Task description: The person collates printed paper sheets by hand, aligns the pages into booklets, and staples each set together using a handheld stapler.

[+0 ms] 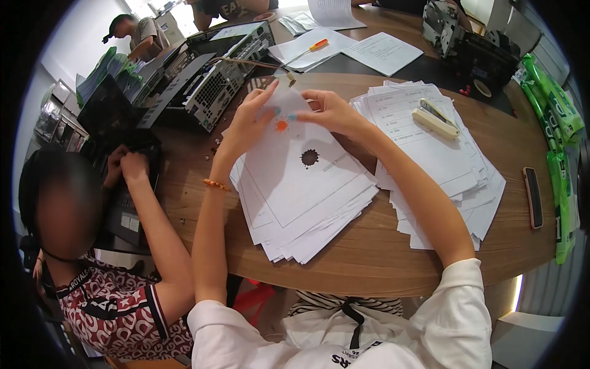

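Note:
In front of me lies a stack of white papers (289, 240). Its top sheet of paper (335, 169) has an orange sun-like mark and a dark splat-shaped print. My left hand (251, 120) holds this sheet near its far left edge, thumb on top. On the far right edge, my right hand (335, 112) has its thumb on the paper and fingers around the edge. The far end of the sheet is lifted a little between my hands. Right of it, a second stack of printed papers (424, 157) carries a cream stapler (435, 121).
Opened computer cases (215, 86) stand at the far left. An orange screwdriver (318, 45) lies on papers at the back. A phone (533, 198) and green packages (556, 117) lie right. At left, a person's hand (130, 166) is over a laptop (129, 212).

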`<state>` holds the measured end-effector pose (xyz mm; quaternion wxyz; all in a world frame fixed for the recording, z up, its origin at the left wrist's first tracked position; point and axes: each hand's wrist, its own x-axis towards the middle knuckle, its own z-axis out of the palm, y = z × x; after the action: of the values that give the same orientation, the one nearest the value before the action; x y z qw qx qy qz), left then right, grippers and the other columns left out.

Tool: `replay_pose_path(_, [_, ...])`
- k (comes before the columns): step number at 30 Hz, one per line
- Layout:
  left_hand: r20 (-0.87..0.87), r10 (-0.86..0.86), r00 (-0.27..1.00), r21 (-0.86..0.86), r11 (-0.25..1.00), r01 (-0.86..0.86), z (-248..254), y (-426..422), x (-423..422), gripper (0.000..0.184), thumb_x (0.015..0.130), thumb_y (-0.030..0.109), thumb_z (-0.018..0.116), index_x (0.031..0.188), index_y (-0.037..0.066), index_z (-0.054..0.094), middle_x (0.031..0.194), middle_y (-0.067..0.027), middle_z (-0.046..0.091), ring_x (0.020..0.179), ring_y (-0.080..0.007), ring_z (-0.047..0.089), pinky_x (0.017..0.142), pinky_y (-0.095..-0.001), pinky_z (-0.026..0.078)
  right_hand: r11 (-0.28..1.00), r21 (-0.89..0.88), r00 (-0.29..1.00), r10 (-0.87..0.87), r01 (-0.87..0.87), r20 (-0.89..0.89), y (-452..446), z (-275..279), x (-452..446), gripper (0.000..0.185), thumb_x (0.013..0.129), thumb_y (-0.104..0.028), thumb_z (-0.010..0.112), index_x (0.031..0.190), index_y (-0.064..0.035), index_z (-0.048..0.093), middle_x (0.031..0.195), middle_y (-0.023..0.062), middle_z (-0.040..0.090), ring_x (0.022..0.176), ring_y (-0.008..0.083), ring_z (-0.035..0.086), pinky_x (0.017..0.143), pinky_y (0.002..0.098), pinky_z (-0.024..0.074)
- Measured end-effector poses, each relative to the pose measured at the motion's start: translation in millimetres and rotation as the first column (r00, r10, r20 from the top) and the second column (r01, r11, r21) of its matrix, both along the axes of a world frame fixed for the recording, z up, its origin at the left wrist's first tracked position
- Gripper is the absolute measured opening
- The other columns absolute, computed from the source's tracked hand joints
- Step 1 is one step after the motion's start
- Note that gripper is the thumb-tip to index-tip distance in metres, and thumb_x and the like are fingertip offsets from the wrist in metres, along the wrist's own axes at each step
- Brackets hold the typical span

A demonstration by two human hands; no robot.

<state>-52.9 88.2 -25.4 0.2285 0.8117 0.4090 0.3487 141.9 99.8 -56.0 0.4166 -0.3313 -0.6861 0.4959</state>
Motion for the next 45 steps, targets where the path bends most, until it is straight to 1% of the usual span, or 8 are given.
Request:
replay_pose_path(4, [-0.26, 0.314, 0.913, 0.387, 0.9, -0.2, 9.7, -8.8, 7.1, 0.066, 0.071, 0.012, 0.066, 0.13, 0.009, 0.035, 0.105, -0.0085, 0.048, 0.1, -0.022, 0.043, 0.091, -0.0337, 0.026, 0.985, 0.125, 0.993, -0.11, 0.115, -0.046, 2.5, 11.5, 0.1, 0.023, 0.077, -0.007, 0.06, 0.099, -0.0008, 0.059, 0.083, 0.0059, 0.062, 0.069, 0.0101, 0.057, 0.062, 0.0229, 0.0459])
replay_pose_path(6, [0.134, 0.574, 0.808, 0.526, 0.65, -0.549, 13.3, -5.6, 2.1, 0.083, 0.065, 0.023, 0.073, 0.131, 0.005, 0.028, 0.114, -0.0119, 0.044, 0.11, -0.0263, 0.036, 0.096, -0.0387, 0.015, 0.98, 0.115, 0.981, -0.145, 0.16, -0.129, 3.6, 30.1, 14.2, 0.027, 0.078, -0.011, 0.061, 0.103, -0.001, 0.056, 0.084, 0.0065, 0.062, 0.071, 0.0091, 0.058, 0.062, 0.0218, 0.0472])
replay_pose_path(8, [0.109, 0.625, 0.773, 0.457, 0.659, -0.597, 18.6, -1.7, -5.7, 0.089, 0.063, 0.03, 0.075, 0.131, 0.0, 0.025, 0.123, -0.014, 0.037, 0.106, -0.0251, 0.042, 0.093, -0.0372, 0.025, 0.974, 0.101, 0.962, -0.179, 0.203, -0.207, -1.8, 47.4, 19.9, 0.032, 0.079, -0.015, 0.062, 0.107, -0.0013, 0.054, 0.085, 0.007, 0.062, 0.072, 0.0081, 0.058, 0.062, 0.0206, 0.0484])
replay_pose_path(10, [0.671, 0.257, 0.696, -0.215, 0.965, -0.15, 22.2, -2.8, -2.5, 0.084, 0.067, 0.032, 0.073, 0.13, 0.001, 0.026, 0.119, -0.0129, 0.044, 0.099, -0.0201, 0.049, 0.082, -0.0291, 0.038, 0.945, 0.117, 0.878, -0.233, 0.306, -0.418, -8.3, 55.3, 20.4, 0.03, 0.079, -0.012, 0.06, 0.107, -0.0022, 0.055, 0.084, 0.0068, 0.063, 0.07, 0.008, 0.058, 0.059, 0.021, 0.047])
replay_pose_path(14, [0.597, 0.007, 0.802, 0.062, 0.997, -0.055, 17.1, -9.3, 10.9, 0.046, 0.082, 0.023, 0.059, 0.118, 0.0, 0.039, 0.093, -0.0067, 0.057, 0.08, -0.0084, 0.054, 0.061, -0.0183, 0.044, 0.843, 0.324, 0.813, -0.203, 0.429, -0.546, -8.7, 53.1, 5.6, 0.028, 0.08, -0.015, 0.061, 0.104, -0.0034, 0.055, 0.08, 0.0052, 0.063, 0.069, 0.0073, 0.058, 0.059, 0.0195, 0.0472])
replay_pose_path(23, [0.587, -0.159, 0.794, 0.392, 0.914, -0.107, 26.4, -21.8, 9.4, 0.03, 0.086, 0.02, 0.053, 0.107, 0.0, 0.045, 0.09, -0.0061, 0.057, 0.078, -0.0077, 0.053, 0.067, -0.0197, 0.043, 0.845, 0.315, 0.826, -0.229, 0.431, -0.515, -24.0, 61.8, 4.3, 0.028, 0.079, -0.018, 0.063, 0.101, -0.0015, 0.056, 0.082, 0.0063, 0.062, 0.07, 0.0079, 0.058, 0.06, 0.0205, 0.0472])
replay_pose_path(37, [0.626, 0.138, 0.767, 0.023, 0.981, -0.195, -19.7, -10.6, 15.2, 0.045, 0.082, 0.029, 0.059, 0.11, -0.003, 0.046, 0.1, -0.008, 0.054, 0.093, -0.0124, 0.05, 0.081, -0.0261, 0.04, 0.892, 0.282, 0.918, -0.274, 0.354, -0.287, -13.6, 21.8, 0.5, 0.023, 0.077, -0.018, 0.065, 0.091, 0.0001, 0.061, 0.074, 0.0035, 0.062, 0.062, 0.0053, 0.051, 0.054, 0.0198, 0.0412])
replay_pose_path(45, [0.749, -0.016, 0.663, 0.048, 0.998, -0.03, 22.3, -11.2, 1.1, 0.036, 0.086, 0.022, 0.054, 0.111, -0.001, 0.044, 0.099, -0.0087, 0.055, 0.088, -0.01, 0.052, 0.074, -0.022, 0.043, 0.964, 0.209, 0.973, -0.122, 0.162, -0.195, -8.5, 26.8, 7.8, 0.021, 0.079, -0.017, 0.063, 0.092, -0.0003, 0.062, 0.078, 0.0043, 0.062, 0.069, 0.0071, 0.055, 0.06, 0.0205, 0.0446])
